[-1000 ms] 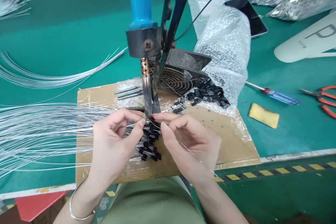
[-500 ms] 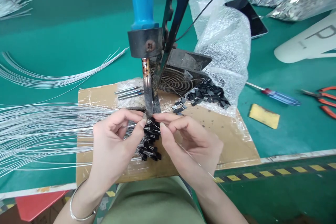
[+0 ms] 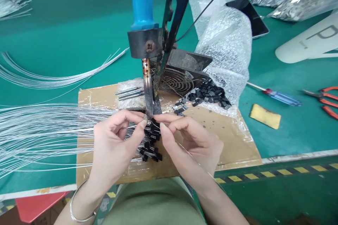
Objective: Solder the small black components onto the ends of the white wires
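Observation:
My left hand (image 3: 118, 140) pinches a thin white wire just left of the tip of a soldering iron (image 3: 148, 95), which hangs upright in a black clamp. On the tip's right side, my right hand (image 3: 188, 140) holds a thin solder wire (image 3: 185, 149) that trails back over the wrist. The exact contact at the tip is too small to make out. Below the fingers lie several black connectors (image 3: 151, 147) on the ends of a large bundle of white wires (image 3: 47, 126). Brown cardboard (image 3: 224, 140) lies underneath.
Behind the iron is a black fan (image 3: 179, 77). Loose black parts (image 3: 211, 93) lie by bubble wrap (image 3: 224, 42). To the right are a screwdriver (image 3: 282, 96), a yellow sponge (image 3: 265, 116), pliers (image 3: 324, 98) and a white cup (image 3: 306, 40). More wires (image 3: 66, 79) curve at left.

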Demonstrator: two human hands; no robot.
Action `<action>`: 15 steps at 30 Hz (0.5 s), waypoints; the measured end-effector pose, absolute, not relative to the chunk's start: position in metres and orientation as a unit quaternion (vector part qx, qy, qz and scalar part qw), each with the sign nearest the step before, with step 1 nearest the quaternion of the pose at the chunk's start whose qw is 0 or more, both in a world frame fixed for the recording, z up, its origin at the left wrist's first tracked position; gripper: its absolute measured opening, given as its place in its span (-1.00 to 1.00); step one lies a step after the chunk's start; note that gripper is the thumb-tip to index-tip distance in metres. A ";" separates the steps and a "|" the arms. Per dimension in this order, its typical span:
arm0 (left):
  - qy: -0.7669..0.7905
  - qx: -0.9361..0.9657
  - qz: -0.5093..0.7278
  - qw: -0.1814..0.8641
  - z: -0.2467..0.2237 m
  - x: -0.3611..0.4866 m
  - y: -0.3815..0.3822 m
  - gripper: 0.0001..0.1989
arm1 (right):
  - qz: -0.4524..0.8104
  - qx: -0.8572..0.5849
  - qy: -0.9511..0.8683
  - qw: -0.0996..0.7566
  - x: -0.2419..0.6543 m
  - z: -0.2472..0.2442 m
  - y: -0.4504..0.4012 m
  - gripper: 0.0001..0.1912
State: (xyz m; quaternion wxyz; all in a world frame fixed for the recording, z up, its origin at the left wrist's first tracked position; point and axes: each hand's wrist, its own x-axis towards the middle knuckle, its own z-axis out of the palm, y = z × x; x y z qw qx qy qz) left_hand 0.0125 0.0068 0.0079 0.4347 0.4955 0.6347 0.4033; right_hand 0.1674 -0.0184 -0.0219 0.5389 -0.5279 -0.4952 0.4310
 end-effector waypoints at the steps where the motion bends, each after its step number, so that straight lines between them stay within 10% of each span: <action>1: 0.635 0.496 0.403 0.434 0.008 0.012 0.006 -0.90 | 0.429 -0.527 -0.495 0.541 0.167 -0.022 -0.019 -0.80; 15: 0.625 0.494 0.409 0.445 0.007 0.012 0.006 -0.85 | 0.429 -0.520 -0.495 0.548 0.166 -0.023 -0.017 -0.80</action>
